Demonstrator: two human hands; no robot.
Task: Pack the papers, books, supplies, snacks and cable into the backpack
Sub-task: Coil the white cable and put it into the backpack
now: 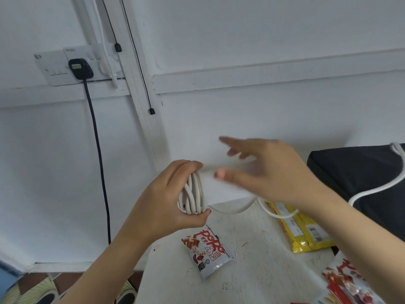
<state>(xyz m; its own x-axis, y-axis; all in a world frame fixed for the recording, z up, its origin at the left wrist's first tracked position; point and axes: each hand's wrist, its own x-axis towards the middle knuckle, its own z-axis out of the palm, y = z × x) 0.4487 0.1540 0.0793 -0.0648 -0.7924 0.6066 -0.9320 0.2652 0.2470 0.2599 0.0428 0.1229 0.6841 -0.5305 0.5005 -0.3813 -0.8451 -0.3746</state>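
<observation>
White wall (241, 29) fills the background. Socket panel (57, 66) sits upper left with a black plug (80, 68) in it, and a black cord (98, 150) hangs from the plug toward the floor. White bench (252, 260) takes up the lower right, its surface scuffed.

Left hand (166, 202): raised above the bench's near-left edge, forearm coming up from bottom left. Fingers curl over the top of a coil of white cable (194, 194), thumb pressing it from underneath. Several loops are bunched in the grip and the coil stands roughly upright.

Right hand (269, 170): just right of the coil at about the same height, forearm entering from the lower right edge. It's blurred. Index finger points left and up, thumb reaches toward the coil, other fingers look partly bent. Can't tell whether it pinches the cable or only hovers next to it.

From the coil a loose strand sags below the right hand and passes out of sight behind the wrist. More white cable lies across the dark backpack (355, 172).

The backpack sits at the far right of the bench, against the wall. Whether it's open can't be seen from this angle.

On the bench:
- white-and-red "Popo" snack packet (208, 249), below the left hand
- yellow packet (304, 231), beside the backpack and partly under the right forearm
- another red-and-white snack packet (346, 284), at the bottom right corner, cut off by the frame
</observation>
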